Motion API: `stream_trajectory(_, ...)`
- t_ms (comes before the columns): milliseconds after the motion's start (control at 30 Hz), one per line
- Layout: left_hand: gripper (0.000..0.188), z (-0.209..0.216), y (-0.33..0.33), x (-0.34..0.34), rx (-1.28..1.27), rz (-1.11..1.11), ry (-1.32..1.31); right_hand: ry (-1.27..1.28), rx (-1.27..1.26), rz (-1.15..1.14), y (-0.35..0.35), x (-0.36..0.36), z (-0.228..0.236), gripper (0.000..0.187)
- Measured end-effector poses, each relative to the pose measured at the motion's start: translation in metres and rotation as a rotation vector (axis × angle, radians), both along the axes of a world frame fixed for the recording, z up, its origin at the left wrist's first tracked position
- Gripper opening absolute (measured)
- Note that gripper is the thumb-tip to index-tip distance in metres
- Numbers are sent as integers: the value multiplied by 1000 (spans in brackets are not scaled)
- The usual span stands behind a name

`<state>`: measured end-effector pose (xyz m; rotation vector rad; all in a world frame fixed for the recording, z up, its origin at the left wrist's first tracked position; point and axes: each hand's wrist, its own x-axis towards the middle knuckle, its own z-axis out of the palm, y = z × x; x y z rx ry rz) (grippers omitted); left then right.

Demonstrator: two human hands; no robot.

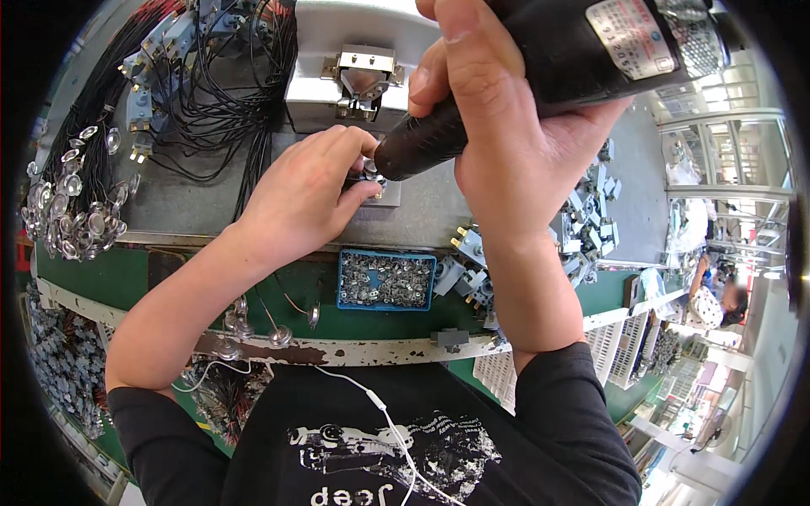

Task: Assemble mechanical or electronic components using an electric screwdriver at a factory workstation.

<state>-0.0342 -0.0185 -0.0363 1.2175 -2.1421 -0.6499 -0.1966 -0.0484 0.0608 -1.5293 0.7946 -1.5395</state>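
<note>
driver [540, 76] – big, black, looks heavy and hard; right hand [498, 126] wraps tight round its body, tip down | part [371, 179] – tiny, metal, likely slippery, sits on the grey plate [422, 215]; left hand [308, 198] pinches its sides

The person wears a black short-sleeved T-shirt [396, 438] with a pale printed graphic on the chest. A thin white earphone cable [371, 396] trails across it. Both forearms are bare.

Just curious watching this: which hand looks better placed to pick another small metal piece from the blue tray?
Probably the left hand: it only pinches the small part, above the blue tray. The right hand grips the black power screwdriver.
</note>
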Motion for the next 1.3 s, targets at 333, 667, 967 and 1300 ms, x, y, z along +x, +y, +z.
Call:
stream_trajectory(333,42,-5,-4,3,-168,-21,-100,-23,28,268,-14,-1,5,16)
stream_trajectory(667,43,-9,2,5,-90,-23,-213,-28,-54,285,-6,7,-12,24)
stream_trajectory(967,42,-10,-3,6,-92,-73,-167,12,-221,310,-12,6,-18,31)
stream_trajectory(1300,44,-13,-5,8,-36,-106,-138,-70,-8,168,11,19,-5,82)
